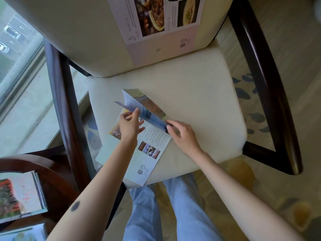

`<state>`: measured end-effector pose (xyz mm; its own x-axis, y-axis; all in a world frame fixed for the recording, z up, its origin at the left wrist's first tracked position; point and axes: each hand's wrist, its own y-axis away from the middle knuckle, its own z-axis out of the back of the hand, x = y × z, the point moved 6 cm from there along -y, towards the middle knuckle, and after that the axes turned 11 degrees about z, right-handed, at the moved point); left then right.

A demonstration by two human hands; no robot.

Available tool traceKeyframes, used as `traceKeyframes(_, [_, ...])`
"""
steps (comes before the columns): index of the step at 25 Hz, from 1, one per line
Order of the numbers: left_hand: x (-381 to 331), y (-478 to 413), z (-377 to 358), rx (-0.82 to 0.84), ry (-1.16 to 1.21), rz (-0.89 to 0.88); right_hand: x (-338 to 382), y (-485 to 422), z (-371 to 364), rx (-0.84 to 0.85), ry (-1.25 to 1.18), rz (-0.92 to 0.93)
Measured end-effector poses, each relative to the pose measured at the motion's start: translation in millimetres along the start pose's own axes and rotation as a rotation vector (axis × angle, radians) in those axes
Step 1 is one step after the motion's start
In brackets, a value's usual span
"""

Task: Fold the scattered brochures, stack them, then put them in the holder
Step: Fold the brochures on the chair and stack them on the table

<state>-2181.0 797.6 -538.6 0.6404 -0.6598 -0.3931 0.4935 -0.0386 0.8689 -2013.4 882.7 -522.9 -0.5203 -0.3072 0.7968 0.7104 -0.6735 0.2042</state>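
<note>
At far left, a stack of folded brochures (pixel 20 197) lies on a dark round wooden tabletop (pixel 57 180), beside a window (pixel 15 40). To its right stands a chair with dark wooden arms (pixel 59 94) and a cream seat cushion (pixel 199 105), where a person works on a partly folded brochure (pixel 152 143).

The sheet lies at the seat's near-left corner, with its near end hanging over the front edge. Its crease runs diagonally from far-left to near-right, and the printed panels spread from that line toward the person. The left hand (pixel 129 124) pinches the edge of a raised flap, its fingers (pixel 127 117) and thumb closed on the paper, and holds that panel up off the sheet. The right hand (pixel 182 133) grips the near-right end of the crease, its fingertips curled and clamped on the fold.

A third, unfolded brochure (pixel 156 20) showing food photographs leans upright against the chair's backrest. It stands well apart from the one being folded. The person's jeans (pixel 182 206) show below the seat, over a patterned carpet (pixel 278 197).
</note>
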Motion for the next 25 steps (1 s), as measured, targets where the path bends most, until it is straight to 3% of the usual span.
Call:
traceKeyframes(4, [1.4, 1.2, -2.1, 0.029, 0.011, 0.002, 9.6, 13.2, -11.1, 0.175, 0.151, 0.070])
traceKeyframes(9, [9.3, 2.5, 9.8, 0.014, -0.032, -0.046, 15.4, -0.4, -7.4, 0.043, 0.187, 0.014])
traceKeyframes(11, [33.8, -3.7, 29.0, -0.098, -0.070, 0.034, 17.3, -5.3, -7.2, 0.027, 0.229, 0.001])
traceKeyframes(14, [91.2, -13.0, 63.5, -0.287, -0.055, 0.307, 20.6, -7.0, -11.8, 0.047, 0.261, 0.022])
traceKeyframes(17, [138.4, -13.0, 81.8, -0.363, -0.021, 0.508, 21.2, -2.5, -16.8, 0.065, 0.258, 0.036])
traceKeyframes(20, [163.0, -13.0, 86.6, -0.387, 0.052, 0.571, 21.3, 1.6, -24.4, 0.108, 0.261, 0.051])
traceKeyframes(25, [163.1, -16.0, 85.1, -0.394, 0.121, 0.518, 21.7, 0.1, -27.4, 0.114, 0.256, 0.057])
